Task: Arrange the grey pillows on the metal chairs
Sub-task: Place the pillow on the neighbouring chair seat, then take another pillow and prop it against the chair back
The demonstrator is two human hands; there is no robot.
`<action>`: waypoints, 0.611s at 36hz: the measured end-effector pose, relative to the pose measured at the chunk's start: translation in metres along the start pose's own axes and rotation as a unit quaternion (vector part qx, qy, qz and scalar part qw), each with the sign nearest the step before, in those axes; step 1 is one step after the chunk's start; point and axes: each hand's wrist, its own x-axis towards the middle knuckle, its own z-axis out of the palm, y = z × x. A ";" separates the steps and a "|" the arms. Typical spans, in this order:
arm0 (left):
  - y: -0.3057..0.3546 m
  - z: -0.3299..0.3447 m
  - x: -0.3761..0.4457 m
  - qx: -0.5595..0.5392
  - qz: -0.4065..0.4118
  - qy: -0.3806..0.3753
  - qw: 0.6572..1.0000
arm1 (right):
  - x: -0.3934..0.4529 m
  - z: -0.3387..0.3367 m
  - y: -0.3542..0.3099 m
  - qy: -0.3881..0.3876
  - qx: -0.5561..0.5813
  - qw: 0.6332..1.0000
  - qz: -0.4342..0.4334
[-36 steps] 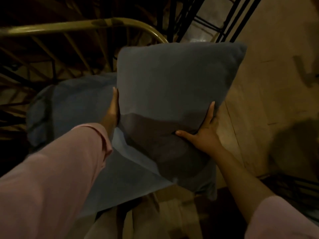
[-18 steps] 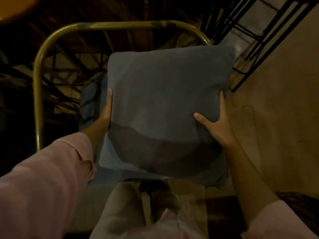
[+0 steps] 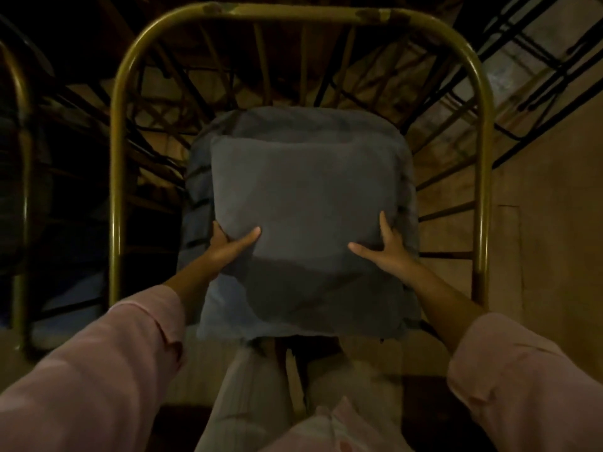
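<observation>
A square grey pillow (image 3: 303, 203) fills the middle of the view, held over a metal chair with a brass-coloured tubular frame (image 3: 115, 151) and dark wire bars. My left hand (image 3: 230, 247) grips its lower left edge, thumb on the front. My right hand (image 3: 383, 246) grips its lower right edge. Behind it lies a larger grey seat cushion (image 3: 406, 190), showing as a rim around the pillow. Pink sleeves cover both forearms.
A second brass chair frame (image 3: 23, 177) stands at the far left with a bluish cushion (image 3: 65, 301) on it. Tan floor (image 3: 548, 223) lies to the right. Dark wire bars (image 3: 509, 79) run at the upper right. My legs are below the pillow.
The view has swung left so the chair is centred. Both hands have carried the pillow forward and down over the seat cushion, and my left thumb now lies on the pillow's front.
</observation>
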 end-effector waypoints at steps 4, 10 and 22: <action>-0.011 0.002 0.010 0.049 -0.034 0.045 0.997 | 0.001 0.016 -0.007 0.015 -0.063 0.997 0.036; -0.022 0.000 -0.003 0.039 -0.003 0.089 0.995 | -0.017 0.025 -0.024 0.044 -0.062 0.995 0.065; 0.028 -0.133 -0.090 0.072 0.180 0.214 0.957 | -0.078 0.076 -0.156 0.141 -0.066 0.984 -0.088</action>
